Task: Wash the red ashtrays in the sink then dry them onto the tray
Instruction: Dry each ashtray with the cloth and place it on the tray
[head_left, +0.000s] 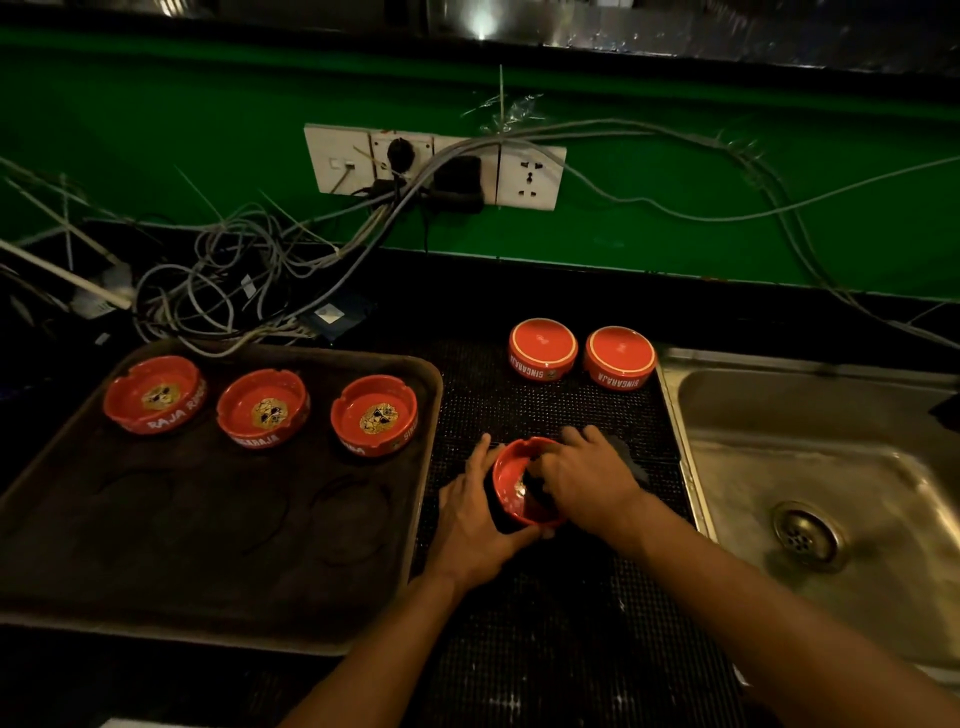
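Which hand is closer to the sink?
The right hand. It works inside the held ashtray, next to the sink. The left hand grips the ashtray's far side, toward the tray.

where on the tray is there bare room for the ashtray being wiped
The tray's near half is bare, bordered by the row of three ashtrays along its far edge and by the mat on its right. That far row is crowded. The left hand holds the fourth ashtray while the right hand wipes inside it.

Wall sockets — tangled cables
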